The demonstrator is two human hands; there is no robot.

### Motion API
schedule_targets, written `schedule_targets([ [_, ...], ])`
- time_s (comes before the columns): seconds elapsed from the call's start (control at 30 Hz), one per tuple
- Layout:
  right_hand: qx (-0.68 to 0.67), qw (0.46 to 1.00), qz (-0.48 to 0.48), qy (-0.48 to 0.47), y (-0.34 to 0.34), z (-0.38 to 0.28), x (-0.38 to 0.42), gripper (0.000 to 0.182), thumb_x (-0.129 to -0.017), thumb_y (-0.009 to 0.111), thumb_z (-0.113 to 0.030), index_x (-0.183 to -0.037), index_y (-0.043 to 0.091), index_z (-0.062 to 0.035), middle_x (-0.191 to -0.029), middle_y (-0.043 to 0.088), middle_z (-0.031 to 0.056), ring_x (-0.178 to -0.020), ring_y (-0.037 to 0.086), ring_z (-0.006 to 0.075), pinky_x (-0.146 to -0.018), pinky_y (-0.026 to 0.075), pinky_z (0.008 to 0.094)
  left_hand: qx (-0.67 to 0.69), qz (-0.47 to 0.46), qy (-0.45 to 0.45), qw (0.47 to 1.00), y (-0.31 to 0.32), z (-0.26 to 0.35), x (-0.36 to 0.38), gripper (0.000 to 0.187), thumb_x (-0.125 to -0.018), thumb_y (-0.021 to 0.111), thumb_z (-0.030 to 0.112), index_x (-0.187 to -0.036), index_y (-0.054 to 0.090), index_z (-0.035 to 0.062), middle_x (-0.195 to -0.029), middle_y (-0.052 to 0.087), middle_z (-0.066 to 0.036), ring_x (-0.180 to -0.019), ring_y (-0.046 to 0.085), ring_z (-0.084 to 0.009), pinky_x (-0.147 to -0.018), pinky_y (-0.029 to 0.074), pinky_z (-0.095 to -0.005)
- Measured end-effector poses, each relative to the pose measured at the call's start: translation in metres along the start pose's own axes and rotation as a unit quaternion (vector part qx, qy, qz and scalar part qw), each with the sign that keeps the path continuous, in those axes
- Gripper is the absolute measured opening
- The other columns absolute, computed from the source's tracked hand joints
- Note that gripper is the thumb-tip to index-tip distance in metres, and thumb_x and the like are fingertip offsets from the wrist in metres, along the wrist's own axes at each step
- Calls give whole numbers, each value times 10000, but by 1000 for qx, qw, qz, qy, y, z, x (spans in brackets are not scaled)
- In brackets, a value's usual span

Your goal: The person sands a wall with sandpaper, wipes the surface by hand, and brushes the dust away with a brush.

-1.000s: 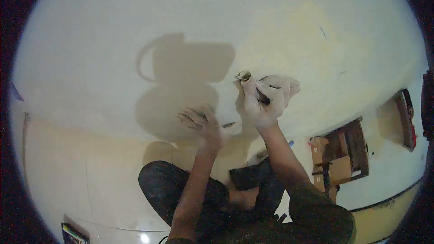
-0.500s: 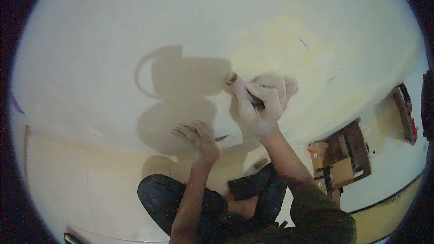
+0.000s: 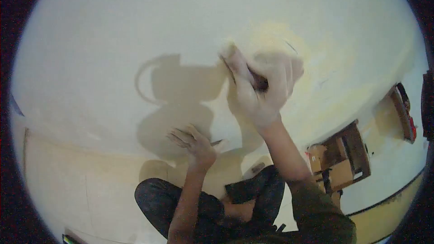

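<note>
A pale wall (image 3: 108,27) with a yellowish, scuffed patch (image 3: 271,34) fills the upper view. My right hand (image 3: 266,86), whitened with dust, presses against it at the patch's lower left. Its fingers are closed over a dark brownish piece that looks like sandpaper (image 3: 260,82), mostly hidden under the palm. Lower left of it, my left hand (image 3: 195,147) has its dusty fingers spread and its thumb out. It appears to rest on the lower wall, holding nothing that I can see.
My crossed legs (image 3: 158,201) in dark trousers are on the light floor (image 3: 108,199). To the right, cardboard boxes (image 3: 339,171) sit in a wall recess, with another opening (image 3: 403,113) farther right. Shadows of my head and arms fall on the wall.
My right hand has moved up the wall across the yellowish patch, still closed on the dark piece. The left hand has shifted only slightly, and the view has tilted a little.
</note>
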State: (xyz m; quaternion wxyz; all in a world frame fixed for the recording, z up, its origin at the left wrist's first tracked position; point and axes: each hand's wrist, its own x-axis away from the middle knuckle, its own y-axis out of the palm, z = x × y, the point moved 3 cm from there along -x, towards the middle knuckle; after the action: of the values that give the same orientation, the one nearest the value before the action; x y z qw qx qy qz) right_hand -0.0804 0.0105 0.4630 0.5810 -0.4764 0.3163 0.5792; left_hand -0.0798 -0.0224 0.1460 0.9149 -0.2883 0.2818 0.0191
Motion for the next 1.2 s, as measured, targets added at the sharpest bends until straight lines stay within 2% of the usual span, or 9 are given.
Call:
schedule_targets([
  [0.17, -8, 1000, 5, -3, 5, -17, -9, 323, -739, 891, -293, -756, 591, -175, -799, 597, 10, -761, 501, 255, -748, 303, 414, 10, 14, 3, 1000, -23, 0, -4, 1454, -697, 722, 807, -1560, -60, -64, -1459, -51, -584, -1354, -47, -779, -1009, 25, -880],
  [0.33, 10, 999, 33, -1, 19, -26, -77, 339, -753, 900, -258, -709, 575, -170, -731, 541, 8, -733, 489, 256, -726, 296, 405, -6, 52, 22, 998, -13, 2, -2, 1429, -706, 714, 806, -1549, -24, -81, -1452, -4, -581, -1344, -9, -783, -1004, 42, -885],
  [0.47, -7, 999, 18, 35, 11, -12, -49, 331, -757, 894, -229, -703, 574, -165, -754, 550, 8, -715, 495, 258, -725, 299, 407, 7, 63, 42, 997, -17, 8, -7, 1412, -709, 720, 799, -1548, 2, -82, -1460, 2, -574, -1346, 1, -782, -1006, 36, -884],
  [0.67, 13, 1000, 0, -15, -4, -5, -16, 312, -739, 902, -127, -806, 598, -145, -741, 579, -25, -724, 515, 199, -764, 311, 395, 21, -82, -49, 995, -10, 8, -7, 1370, -730, 690, 807, -1537, 49, -94, -1453, 64, -573, -1349, 29, -780, -1044, 56, -863],
  [0.7, 19, 998, -1, -60, -2, -11, -32, 260, -825, 852, -106, -803, 594, -126, -762, 544, -8, -735, 445, 178, -690, 319, 345, 2, -33, -27, 999, -12, 9, -6, 1364, -728, 680, 817, -1533, 71, -100, -1450, 74, -574, -1350, 29, -778, -1049, 54, -859],
  [0.77, 22, 999, -27, -9, 6, -21, -67, 261, -816, 859, -132, -774, 602, -127, -735, 543, -11, -729, 435, 168, -685, 323, 348, -37, 55, 20, 998, -7, 5, 3, 1356, -725, 660, 836, -1525, 114, -113, -1444, 96, -577, -1353, 29, -776, -1060, 48, -852],
  [0.83, 10, 998, 47, -29, 23, -24, -91, 258, -804, 860, -137, -747, 610, -125, -709, 542, -12, -721, 429, 158, -674, 328, 348, -67, 111, 44, 991, -1, -1, 1, 1351, -718, 649, 849, -1511, 157, -128, -1454, 98, -570, -1355, 26, -775, -1058, 35, -854],
  [0.97, -10, 1000, 28, -6, 15, -19, -69, 248, -775, 859, -85, -772, 614, -123, -732, 551, -10, -726, 437, 178, -700, 337, 360, -53, 24, -10, 998, -16, 8, 2, 1341, -708, 646, 859, -1483, 227, -152, -1463, 95, -564, -1356, 24, -776, -1056, 28, -856],
  [1.2, 3, 999, -16, -40, -3, -11, -14, 316, -724, 913, -217, -734, 599, -182, -694, 545, -22, -697, 494, 220, -738, 291, 394, -17, -56, -39, 998, -7, 1, -4, 1351, -710, 656, 853, -1474, 216, -170, -1440, 70, -593, -1357, -24, -778, -1033, 6, -871],
])
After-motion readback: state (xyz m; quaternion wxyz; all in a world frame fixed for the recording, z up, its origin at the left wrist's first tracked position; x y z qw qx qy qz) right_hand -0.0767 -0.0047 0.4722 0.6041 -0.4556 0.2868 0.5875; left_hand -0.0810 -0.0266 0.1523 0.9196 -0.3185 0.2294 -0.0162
